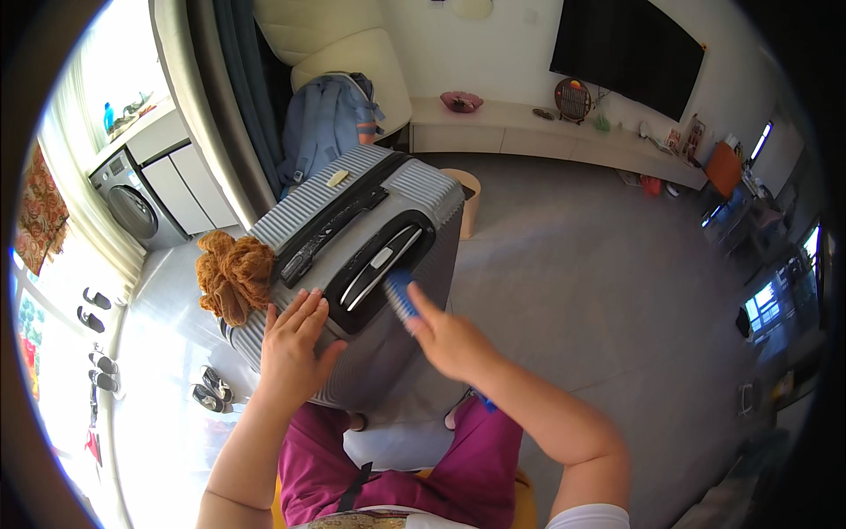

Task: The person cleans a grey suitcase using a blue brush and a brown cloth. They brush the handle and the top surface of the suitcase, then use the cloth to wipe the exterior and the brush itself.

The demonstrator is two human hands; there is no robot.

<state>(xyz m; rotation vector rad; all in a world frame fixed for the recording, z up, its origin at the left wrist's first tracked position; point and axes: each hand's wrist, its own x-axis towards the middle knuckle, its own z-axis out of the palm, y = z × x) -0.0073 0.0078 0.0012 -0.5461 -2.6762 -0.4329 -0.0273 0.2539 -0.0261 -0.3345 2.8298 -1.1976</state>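
Grasping a blue brush point(401, 294) in the right hand point(445, 339), near the centre of the frame, over the lower right rim of a black handle recess point(382, 262). Too blurred there to tell whether touching with the bristles. Resting the left hand point(298, 348) flat and released, fingers extended toward the top of the frame, on the near edge of a ribbed grey suitcase point(350, 242), set at the centre of the frame in front of the purple trousers point(388, 498). On the suitcase's left end, just beside the left fingertips, a bunched brown cloth point(236, 275). Past the suitcase, toward the upper middle, a blue backpack point(326, 123) on a cream chair point(344, 53). At upper left, a washing machine point(132, 209); at upper right, a dark television point(627, 53).
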